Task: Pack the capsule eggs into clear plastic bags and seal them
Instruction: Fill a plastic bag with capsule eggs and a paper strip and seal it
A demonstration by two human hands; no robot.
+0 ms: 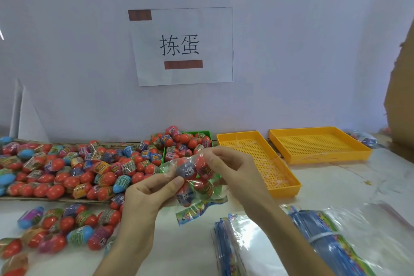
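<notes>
While egg labels blur, only "6" reads inside the clear bag point(194, 178); left hand point(143, 197) and right hand point(228, 168) both pinch it w/ curled fingers; wall sign point(181, 46) says 拣蛋.

Pale wall point(67, 40) with taped paper sign point(182, 46) above white table point(349, 186).

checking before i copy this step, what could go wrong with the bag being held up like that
1. The clear bag of capsule eggs is held in mid-air by the left hand and right hand, both pinching only film; a slipped grip could spill eggs.
2. A dropped egg could land among the loose capsule eggs below and get mixed in.
3. The bag's printed end hangs loose and looks unsealed.
</notes>
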